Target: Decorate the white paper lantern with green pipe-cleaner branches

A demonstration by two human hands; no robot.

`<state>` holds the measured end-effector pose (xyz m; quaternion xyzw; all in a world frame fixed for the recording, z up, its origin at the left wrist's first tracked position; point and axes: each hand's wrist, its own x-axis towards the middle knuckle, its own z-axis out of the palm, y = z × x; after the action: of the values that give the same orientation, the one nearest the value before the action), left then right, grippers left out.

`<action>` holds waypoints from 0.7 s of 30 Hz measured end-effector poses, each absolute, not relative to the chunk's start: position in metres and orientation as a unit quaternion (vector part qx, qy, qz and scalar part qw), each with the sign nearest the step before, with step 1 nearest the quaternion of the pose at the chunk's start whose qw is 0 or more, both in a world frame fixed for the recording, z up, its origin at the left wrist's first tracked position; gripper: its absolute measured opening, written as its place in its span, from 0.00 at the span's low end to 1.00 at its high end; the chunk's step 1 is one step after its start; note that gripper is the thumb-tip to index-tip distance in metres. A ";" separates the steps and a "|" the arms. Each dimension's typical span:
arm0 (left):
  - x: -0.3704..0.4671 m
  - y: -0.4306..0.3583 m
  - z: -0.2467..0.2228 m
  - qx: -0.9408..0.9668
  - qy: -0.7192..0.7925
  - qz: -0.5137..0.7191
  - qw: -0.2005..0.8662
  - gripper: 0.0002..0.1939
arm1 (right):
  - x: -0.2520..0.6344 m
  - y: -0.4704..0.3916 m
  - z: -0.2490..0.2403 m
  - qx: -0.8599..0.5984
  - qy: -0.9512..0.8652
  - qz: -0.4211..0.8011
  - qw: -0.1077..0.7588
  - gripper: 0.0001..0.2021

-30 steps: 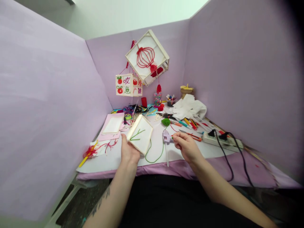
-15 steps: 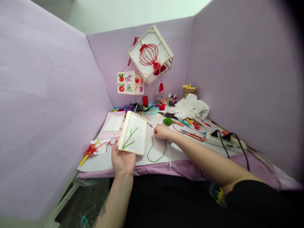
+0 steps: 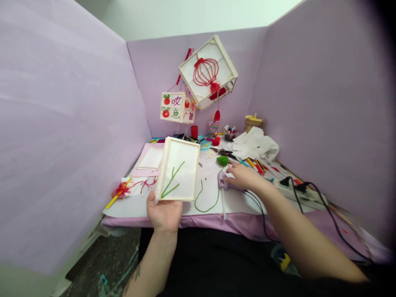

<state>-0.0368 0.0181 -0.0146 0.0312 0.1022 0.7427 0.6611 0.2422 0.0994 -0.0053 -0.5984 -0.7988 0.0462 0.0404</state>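
Note:
My left hand supports a wooden-framed white panel from below, its lower edge resting on the palm, tilted up toward me. Green yarn twigs branch across its white face. Over at the right, my right hand has its fingers apart, beside a pale purple tool that looks like a glue gun; whether they touch it I cannot tell. A ball of green yarn lies just beyond those fingers. From near the tool, a loose green strand curves across the white tabletop.
Above the table hang a large lantern and a smaller decorated lantern. A power strip with black cables lies at right, near crumpled white cloth. Red yarn lies at left. Purple partitions enclose the table.
My right hand has moved right and its fingers have opened from a closed shape, uncovering the purple tool. The framed panel now faces me more. The whole view has shifted slightly.

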 end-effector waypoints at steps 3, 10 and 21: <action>-0.037 0.012 -0.006 0.049 0.084 0.752 0.652 0.18 | 0.264 0.080 -0.024 -0.628 -0.777 0.041 0.001 0.20; -0.038 -0.004 0.014 0.165 0.043 0.753 0.636 0.20 | 0.267 0.089 -0.051 -0.602 -0.791 0.096 0.058 0.24; -0.023 0.003 0.002 0.153 0.078 0.734 0.657 0.21 | 0.269 0.050 -0.043 -0.416 -0.465 0.523 0.581 0.20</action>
<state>-0.0229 0.0028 0.0023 0.1535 0.0785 0.7339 0.6570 0.2693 0.0505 -0.0431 -0.4161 -0.4647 0.5226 0.5813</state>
